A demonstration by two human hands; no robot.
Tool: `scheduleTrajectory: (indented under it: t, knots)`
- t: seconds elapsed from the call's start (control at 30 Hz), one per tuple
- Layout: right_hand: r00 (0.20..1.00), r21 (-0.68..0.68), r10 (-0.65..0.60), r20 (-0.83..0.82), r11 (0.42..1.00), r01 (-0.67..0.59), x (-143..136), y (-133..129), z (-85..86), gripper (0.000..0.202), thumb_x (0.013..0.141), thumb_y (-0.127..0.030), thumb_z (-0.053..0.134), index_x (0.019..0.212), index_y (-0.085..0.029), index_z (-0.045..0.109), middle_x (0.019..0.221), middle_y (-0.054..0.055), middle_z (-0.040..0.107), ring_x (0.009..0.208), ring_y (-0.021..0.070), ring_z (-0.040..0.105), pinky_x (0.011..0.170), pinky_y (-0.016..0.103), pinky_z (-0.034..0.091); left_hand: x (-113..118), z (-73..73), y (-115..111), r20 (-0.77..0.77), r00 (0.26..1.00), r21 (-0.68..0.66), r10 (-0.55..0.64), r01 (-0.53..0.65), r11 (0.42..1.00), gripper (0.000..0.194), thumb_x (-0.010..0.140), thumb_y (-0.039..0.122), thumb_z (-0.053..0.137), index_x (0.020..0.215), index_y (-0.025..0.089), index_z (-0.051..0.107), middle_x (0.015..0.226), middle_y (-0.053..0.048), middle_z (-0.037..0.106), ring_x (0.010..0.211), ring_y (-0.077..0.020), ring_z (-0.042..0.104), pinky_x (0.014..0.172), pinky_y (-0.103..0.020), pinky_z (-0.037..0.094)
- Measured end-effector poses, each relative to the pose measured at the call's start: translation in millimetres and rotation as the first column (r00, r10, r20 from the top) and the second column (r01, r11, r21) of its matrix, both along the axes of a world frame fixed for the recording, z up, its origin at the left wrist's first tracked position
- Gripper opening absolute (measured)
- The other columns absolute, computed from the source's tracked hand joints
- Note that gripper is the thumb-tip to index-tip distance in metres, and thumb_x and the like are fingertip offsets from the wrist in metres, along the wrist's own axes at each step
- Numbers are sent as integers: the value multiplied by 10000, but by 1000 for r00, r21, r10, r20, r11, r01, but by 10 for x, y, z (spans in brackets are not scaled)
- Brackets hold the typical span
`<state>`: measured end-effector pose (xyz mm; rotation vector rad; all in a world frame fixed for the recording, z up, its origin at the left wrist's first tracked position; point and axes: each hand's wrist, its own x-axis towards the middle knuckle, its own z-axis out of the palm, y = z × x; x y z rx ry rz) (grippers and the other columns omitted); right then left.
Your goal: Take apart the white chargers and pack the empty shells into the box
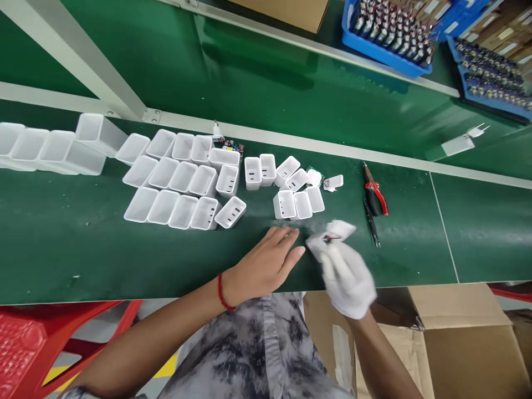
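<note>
My left hand (pixel 266 263), bare with a red string at the wrist, is held low over the green bench with its fingers stretched out and nothing in them. To its right, my right hand (pixel 347 277) in a white glove grips a white plastic housing (pixel 316 244). A white end piece (pixel 341 228) and some dark and red wires show at the housing's top; motion blurs them. Just beyond my hands stand several open white housings (pixel 286 205) with slots inside. A small white cover (pixel 333 182) with wires lies behind them.
Rows of white housings (pixel 183 210) fill the left of the bench. Circuit boards (pixel 233 147) lie behind them. Red-handled pliers (pixel 374 191) and tweezers (pixel 371 223) lie to the right. Blue trays (pixel 386 55) of parts sit on the shelf. A cardboard box (pixel 477 354) stands below.
</note>
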<state>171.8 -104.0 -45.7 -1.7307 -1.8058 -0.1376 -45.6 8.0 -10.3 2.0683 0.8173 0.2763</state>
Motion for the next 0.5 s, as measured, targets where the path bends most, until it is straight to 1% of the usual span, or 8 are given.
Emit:
scheduleTrajectory:
  t: [0.07,0.1,0.2,0.27,0.33,0.4,0.43,0.5]
  knots:
    - [993,60,-116,-5,991,116,81,-111,45,582,856,-186,680,1398,-329,525,1283,103,653,1063,317,694,863,472,620,-115,-26,-32,5,1000,-74,5,-4,997,533,1055,414,250,1421,91,464,1497,-144,476,1429,-282,380,1173,-458,375]
    - [990,90,-140,18,986,138,110,-144,50,587,857,-178,677,1403,-324,520,1293,108,646,1061,327,694,856,490,619,-162,-50,-48,16,1000,-99,7,-6,995,525,1055,412,255,1418,101,473,1516,-133,457,1445,-270,362,1188,-451,366]
    - [983,151,-139,118,981,121,142,-154,7,586,841,-129,691,1371,-336,550,1236,88,682,1005,302,718,804,463,634,-240,-138,-78,62,998,-123,18,-10,992,495,1054,393,278,1418,124,479,1549,-110,418,1462,-244,340,1218,-445,336]
    - [989,82,-119,92,990,112,134,-134,-13,591,851,-106,673,1373,-350,545,1254,78,678,1027,283,714,805,443,636,-251,-179,-73,72,997,-124,26,-17,992,488,1053,386,285,1422,129,475,1548,-105,421,1460,-238,345,1221,-444,335]
    - [996,12,-89,6,996,89,113,-126,-13,564,872,-119,646,1372,-358,544,1291,70,661,1091,291,692,850,478,627,-248,-190,-51,63,998,-131,20,-12,991,485,1054,388,286,1426,137,470,1541,-100,432,1455,-236,352,1214,-444,347]
    - [993,82,-114,-45,990,117,78,-127,-30,529,889,-127,620,1356,-365,556,1262,59,677,1106,301,686,879,515,615,-241,-180,-21,54,999,-126,2,5,992,480,1054,388,287,1417,140,478,1532,-102,444,1450,-239,359,1202,-449,363]
    - [991,115,-129,-38,984,133,56,-126,-51,546,884,-120,627,1366,-364,547,1250,61,684,1104,304,687,880,513,615,-237,-174,-7,51,999,-115,-8,14,993,474,1054,384,289,1408,140,489,1526,-106,450,1447,-245,362,1196,-455,370]
    - [990,113,-142,3,984,140,19,-123,-105,626,859,-86,652,1403,-361,511,1269,72,676,1111,304,686,875,482,619,-222,-163,14,37,999,-83,-23,26,996,457,1051,375,301,1383,146,517,1517,-112,457,1438,-263,369,1178,-473,389]
